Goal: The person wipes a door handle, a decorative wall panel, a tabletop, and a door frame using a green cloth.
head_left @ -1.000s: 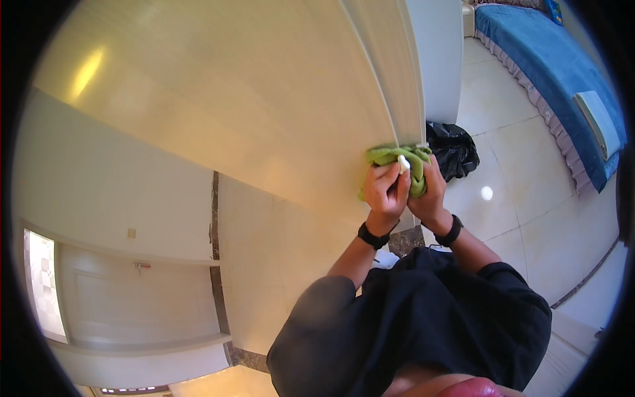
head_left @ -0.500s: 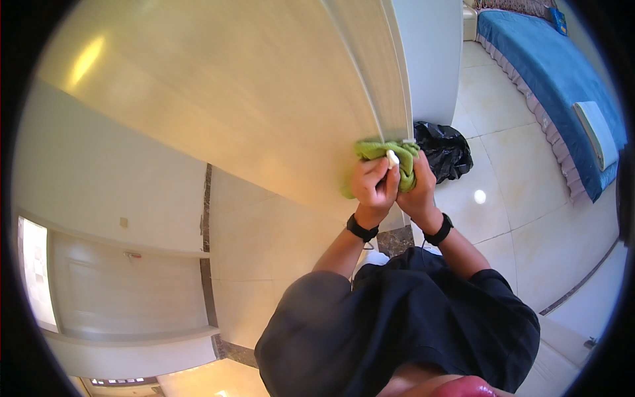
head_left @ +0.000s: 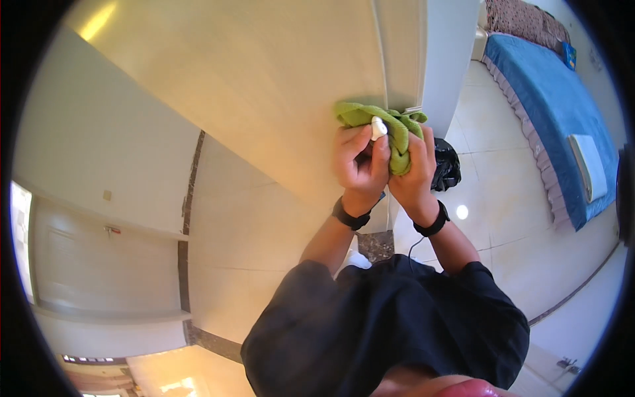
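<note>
My left hand (head_left: 360, 159) is closed, its thumb and forefinger pinched at a small white rounded piece (head_left: 378, 128). Whether that piece is loose or fixed to the door, I cannot tell. Around and behind it bunches a green cloth (head_left: 401, 142), pressed near the edge of a pale cream door panel (head_left: 278, 86). The right hand (head_left: 417, 169) is closed on the cloth's right side, its thumb along the folds. Both wrists wear black bands, and a thin cable hangs by the right one. The left hand's other fingers are partly hidden.
Behind the right hand a black plastic bag (head_left: 447, 165) lies on the tiled floor. A bed with a blue cover (head_left: 536, 99) stands at the right, a folded light-blue cloth (head_left: 587, 169) on it. At the far left is another door (head_left: 106, 264) with a handle.
Both hands and the green cloth have moved up and slightly left in the view. The room has shifted too, and the black bag is now more hidden behind the right hand.
</note>
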Demonstrator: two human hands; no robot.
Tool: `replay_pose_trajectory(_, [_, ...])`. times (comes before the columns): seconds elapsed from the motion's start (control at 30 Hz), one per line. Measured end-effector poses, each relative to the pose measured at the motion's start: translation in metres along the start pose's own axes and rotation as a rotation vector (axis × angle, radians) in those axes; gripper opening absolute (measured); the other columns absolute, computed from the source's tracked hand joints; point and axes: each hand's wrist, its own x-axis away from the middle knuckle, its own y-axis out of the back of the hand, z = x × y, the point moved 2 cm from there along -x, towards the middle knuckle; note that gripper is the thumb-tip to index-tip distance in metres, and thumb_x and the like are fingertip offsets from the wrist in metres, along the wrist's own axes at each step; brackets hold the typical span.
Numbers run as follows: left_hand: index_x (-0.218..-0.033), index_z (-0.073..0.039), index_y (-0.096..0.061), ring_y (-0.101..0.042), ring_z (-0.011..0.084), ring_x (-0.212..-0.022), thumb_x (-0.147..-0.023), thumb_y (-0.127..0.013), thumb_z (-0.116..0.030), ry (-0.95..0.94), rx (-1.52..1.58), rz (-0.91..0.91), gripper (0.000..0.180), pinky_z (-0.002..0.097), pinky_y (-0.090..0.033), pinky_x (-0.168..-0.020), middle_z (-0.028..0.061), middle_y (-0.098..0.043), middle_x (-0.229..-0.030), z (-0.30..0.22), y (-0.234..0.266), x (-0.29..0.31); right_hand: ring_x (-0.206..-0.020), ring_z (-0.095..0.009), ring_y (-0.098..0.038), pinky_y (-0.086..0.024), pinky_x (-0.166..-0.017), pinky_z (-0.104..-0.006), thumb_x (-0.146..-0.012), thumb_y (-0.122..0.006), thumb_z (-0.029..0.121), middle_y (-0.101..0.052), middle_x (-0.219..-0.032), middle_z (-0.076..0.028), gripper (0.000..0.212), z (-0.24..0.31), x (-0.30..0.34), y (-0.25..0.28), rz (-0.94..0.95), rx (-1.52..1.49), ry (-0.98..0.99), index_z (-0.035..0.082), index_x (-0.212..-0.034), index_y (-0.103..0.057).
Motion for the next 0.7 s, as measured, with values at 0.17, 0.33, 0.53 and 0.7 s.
replay_pose_trajectory(0.17, [-0.092, 0.000, -0.064, -0.057, 0.0254, -0.074, -0.076, -0.069, -0.005, 0.128, -0.172, 0.315, 0.017, 0.0329, -0.047, -0.063, 0.0112, -0.061, -0.088, 0.002, 0.027, 0.024, -0.085, -0.032, -0.054, -0.047, -0.074, -0.0389, -0.071, -0.069, 0.001, -0.059, -0.099, -0.018, 0.030, -0.005, 0.027, 0.002, 0.000, 0.041, -0.046, -0.002, -0.099, -0.057])
replay_pose_trajectory(0.33, [-0.086, 0.001, -0.062, -0.057, 0.0225, -0.078, -0.082, -0.065, -0.008, 0.311, -0.182, 0.550, 0.011, 0.0323, -0.047, -0.071, 0.0109, -0.061, -0.085, 0.006, 0.076, 0.069, -0.086, -0.034, -0.053, -0.046, -0.075, -0.0415, -0.072, -0.070, 0.000, -0.058, -0.103, -0.019, 0.026, -0.004, 0.089, -0.016, -0.001, 0.148, -0.029, -0.001, -0.093, -0.056])
replay_pose_trajectory(0.53, [-0.100, -0.003, -0.052, -0.056, 0.0211, -0.079, -0.085, -0.061, -0.004, 0.190, -0.301, 0.172, 0.017, 0.0324, -0.048, -0.070, 0.0093, -0.058, -0.087, 0.009, 0.125, 0.065, -0.085, -0.035, -0.055, -0.047, -0.069, -0.0402, -0.063, -0.071, 0.002, -0.054, -0.100, -0.019, 0.031, 0.013, 0.111, -0.061, 0.202, -0.003, -0.069, -0.001, -0.091, -0.058])
replay_pose_trajectory(0.7, [-0.095, -0.006, -0.048, -0.052, 0.0171, -0.072, -0.089, -0.060, -0.012, 0.125, -0.378, -0.214, 0.015, 0.0324, -0.046, -0.065, 0.0060, -0.052, -0.081, 0.011, 0.133, 0.021, -0.090, -0.034, -0.055, -0.048, -0.072, -0.0376, -0.061, -0.068, 0.006, -0.056, -0.101, -0.016, 0.034, 0.046, 0.067, -0.085, 0.354, -0.025, -0.070, 0.006, -0.095, -0.060])
